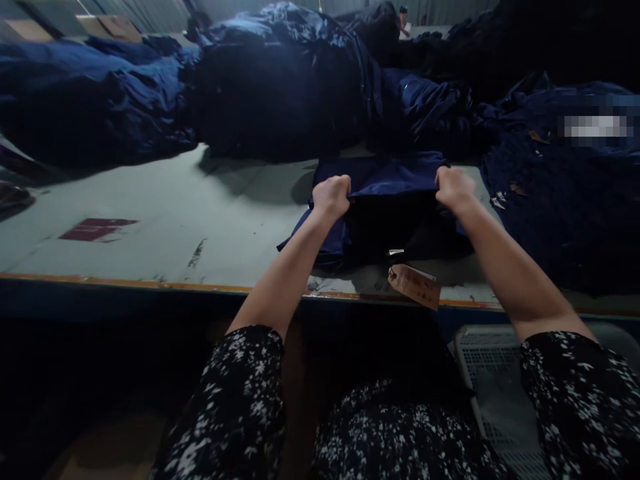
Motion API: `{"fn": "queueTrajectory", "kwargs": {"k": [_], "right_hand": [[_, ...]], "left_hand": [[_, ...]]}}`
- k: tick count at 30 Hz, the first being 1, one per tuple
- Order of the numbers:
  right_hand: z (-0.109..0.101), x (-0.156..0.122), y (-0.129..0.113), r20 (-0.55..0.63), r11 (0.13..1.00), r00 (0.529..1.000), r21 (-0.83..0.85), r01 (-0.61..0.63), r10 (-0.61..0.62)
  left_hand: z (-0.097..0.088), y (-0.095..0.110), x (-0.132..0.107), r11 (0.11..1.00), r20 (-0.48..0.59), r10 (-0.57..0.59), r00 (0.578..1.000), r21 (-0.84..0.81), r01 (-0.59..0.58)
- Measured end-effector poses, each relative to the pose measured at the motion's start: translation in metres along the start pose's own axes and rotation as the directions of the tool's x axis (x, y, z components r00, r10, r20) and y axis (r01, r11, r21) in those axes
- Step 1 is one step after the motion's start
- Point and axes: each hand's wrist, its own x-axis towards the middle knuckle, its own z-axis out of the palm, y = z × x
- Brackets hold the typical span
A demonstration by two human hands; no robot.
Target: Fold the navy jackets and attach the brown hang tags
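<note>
A dark navy garment is stretched between my two hands above the light table top. My left hand is closed on one end of its raised edge, and my right hand, slightly blurred, grips the other end. Lower parts of the garment hang or lie in shadow under that edge, touching the table. From the shaded front a brown cardboard hang tag sticks out over the table's front edge. A small white label shows just above it. The exact kind of garment cannot be made out.
Large heaps of navy cloth line the back of the table. More navy garments with tags lie at the right. A dark red patch marks the table at left. Below the front edge, at right, stands a grey plastic basket.
</note>
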Motion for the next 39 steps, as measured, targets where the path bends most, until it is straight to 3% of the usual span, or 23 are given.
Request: {"fn": "queueTrajectory", "kwargs": {"k": [1, 3, 6, 8, 11, 14, 15, 17, 19, 21, 23, 26, 28, 30, 33, 36, 39], "right_hand": [[0.001, 0.002, 0.006, -0.045, 0.998, 0.999, 0.061, -0.023, 0.026], [0.003, 0.004, 0.02, -0.062, 0.968, 0.998, 0.249, 0.004, 0.012], [0.003, 0.0, 0.042, 0.02, 0.848, 0.988, 0.515, 0.123, -0.156], [0.0, -0.011, 0.054, -0.003, 0.797, 0.96, 0.557, 0.234, -0.28], [-0.006, -0.033, 0.064, -0.022, 0.775, 0.88, 0.464, 0.43, -0.475], [-0.006, -0.048, 0.068, 0.17, 0.737, 0.768, 0.466, 0.49, -0.618], [-0.004, -0.048, 0.068, 0.211, 0.735, 0.755, 0.492, 0.467, -0.621], [0.0, -0.041, 0.067, 0.179, 0.749, 0.811, 0.53, 0.398, -0.557], [0.006, -0.025, 0.062, 0.041, 0.773, 0.9, 0.529, 0.349, -0.435], [0.015, -0.01, 0.051, -0.053, 0.804, 0.937, 0.497, 0.326, -0.346], [0.027, 0.0, 0.036, -0.035, 0.833, 0.94, 0.454, 0.317, -0.339], [0.047, 0.001, 0.014, 0.102, 0.899, 0.931, 0.317, 0.303, -0.35], [0.059, -0.003, 0.006, 0.156, 0.937, 0.936, 0.207, 0.281, -0.315], [0.067, -0.005, 0.007, 0.156, 0.946, 0.945, 0.202, 0.255, -0.288], [0.065, -0.001, 0.019, 0.065, 0.871, 0.953, 0.429, 0.241, -0.296], [0.051, 0.011, 0.031, -0.088, 0.698, 0.964, 0.674, 0.243, -0.251], [0.039, 0.028, 0.03, -0.175, 0.608, 0.966, 0.752, 0.255, -0.189]], "left_hand": [[-0.001, -0.006, 0.002, 0.998, -0.032, -0.013, 0.999, -0.055, 0.011], [-0.005, -0.017, 0.005, 0.978, 0.008, 0.008, 1.0, -0.207, -0.006], [-0.012, -0.032, 0.004, 0.877, 0.102, 0.158, 0.982, -0.472, -0.092], [-0.015, -0.039, -0.003, 0.81, 0.054, 0.257, 0.965, -0.557, -0.184], [-0.015, -0.046, -0.022, 0.782, 0.065, 0.415, 0.908, -0.536, -0.319], [-0.003, -0.051, -0.037, 0.773, 0.248, 0.521, 0.817, -0.542, -0.329], [0.002, -0.052, -0.037, 0.778, 0.287, 0.512, 0.81, -0.555, -0.295], [0.015, -0.054, -0.031, 0.792, 0.277, 0.419, 0.865, -0.577, -0.199], [0.027, -0.05, -0.016, 0.799, 0.162, 0.261, 0.952, -0.589, -0.119], [0.037, -0.04, 0.001, 0.809, 0.06, 0.118, 0.991, -0.585, -0.06], [0.047, -0.026, 0.012, 0.819, 0.096, 0.065, 0.993, -0.573, 0.002], [0.056, -0.007, 0.011, 0.819, 0.199, 0.144, 0.969, -0.573, -0.005], [0.058, -0.002, 0.003, 0.816, 0.137, 0.225, 0.965, -0.567, -0.11], [0.058, -0.002, -0.007, 0.813, 0.04, 0.267, 0.963, -0.547, -0.202], [0.052, -0.008, -0.015, 0.799, -0.064, 0.213, 0.975, -0.563, -0.212], [0.044, -0.013, -0.011, 0.749, -0.124, 0.064, 0.99, -0.649, -0.13], [0.039, -0.011, 0.007, 0.686, -0.133, -0.038, 0.99, -0.724, -0.071]]}}
